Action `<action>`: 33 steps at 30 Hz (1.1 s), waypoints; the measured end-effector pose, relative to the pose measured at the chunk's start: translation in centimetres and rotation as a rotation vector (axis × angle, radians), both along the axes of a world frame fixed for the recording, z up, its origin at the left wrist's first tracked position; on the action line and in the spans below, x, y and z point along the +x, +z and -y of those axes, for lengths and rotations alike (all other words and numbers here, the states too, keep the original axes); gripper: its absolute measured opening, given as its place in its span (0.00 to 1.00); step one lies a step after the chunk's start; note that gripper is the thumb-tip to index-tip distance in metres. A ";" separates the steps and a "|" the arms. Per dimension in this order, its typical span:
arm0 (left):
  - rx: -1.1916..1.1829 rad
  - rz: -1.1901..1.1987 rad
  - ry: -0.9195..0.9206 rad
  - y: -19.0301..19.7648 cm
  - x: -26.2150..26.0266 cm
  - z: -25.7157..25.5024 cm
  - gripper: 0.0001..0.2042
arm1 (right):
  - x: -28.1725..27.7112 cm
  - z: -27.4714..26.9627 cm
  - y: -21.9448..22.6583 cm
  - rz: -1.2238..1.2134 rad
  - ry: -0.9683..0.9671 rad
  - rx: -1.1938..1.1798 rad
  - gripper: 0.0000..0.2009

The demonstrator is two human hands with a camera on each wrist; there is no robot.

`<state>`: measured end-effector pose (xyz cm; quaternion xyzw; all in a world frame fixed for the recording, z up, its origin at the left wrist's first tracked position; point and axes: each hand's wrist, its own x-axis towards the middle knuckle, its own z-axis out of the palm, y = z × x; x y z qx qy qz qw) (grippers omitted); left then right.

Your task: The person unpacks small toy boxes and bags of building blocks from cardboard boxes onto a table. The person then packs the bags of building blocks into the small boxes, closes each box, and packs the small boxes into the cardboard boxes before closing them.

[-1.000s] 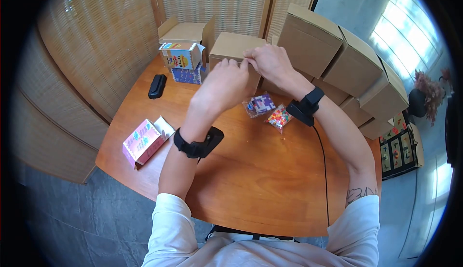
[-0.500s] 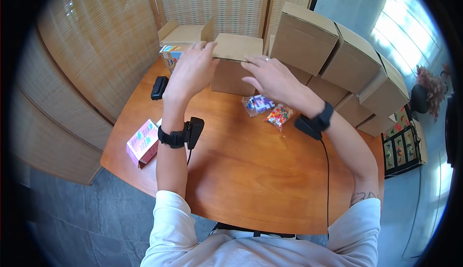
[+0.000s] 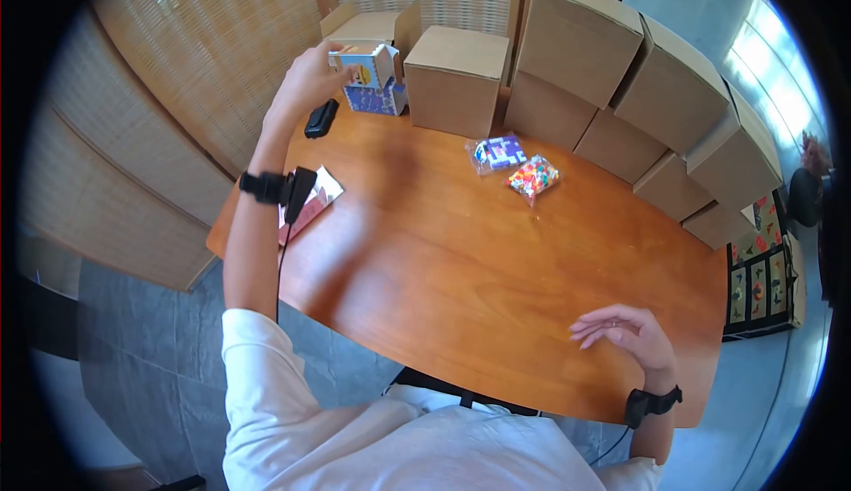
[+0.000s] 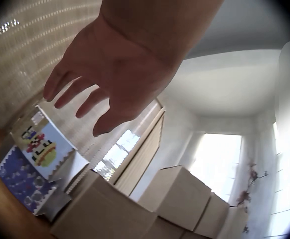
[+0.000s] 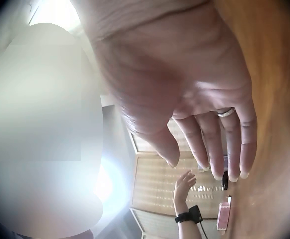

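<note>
My left hand [image 3: 308,81] reaches to the back left of the table, its fingers spread beside and over a light blue printed box [image 3: 363,76]. That box sits on top of a purple patterned box [image 3: 377,101]. In the left wrist view the straight fingers hang above the light blue box [image 4: 48,149], and nothing is in the palm. Over the front right of the table, my right hand [image 3: 625,330] is held with relaxed fingers and holds nothing. A clear bag of colourful beads [image 3: 534,176] and a purple-and-white packet [image 3: 501,151] lie together at mid-table.
A closed cardboard box [image 3: 452,88] stands at the back, with several stacked cartons [image 3: 576,43] to its right. Behind the printed boxes is a carton [image 3: 368,26] with raised flaps. A black case [image 3: 321,119] and a pink box [image 3: 308,218] lie at the left.
My hands were together over the closed carton, then parted. The left has moved to the printed boxes at back left; the right has drawn back to the table's front right.
</note>
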<state>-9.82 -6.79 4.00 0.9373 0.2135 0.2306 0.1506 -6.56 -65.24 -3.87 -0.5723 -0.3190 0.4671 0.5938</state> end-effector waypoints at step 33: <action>-0.240 0.066 0.299 -6.5 8.3 -5.8 0.70 | 0.7 2.3 -5.6 -0.245 -0.239 0.065 0.16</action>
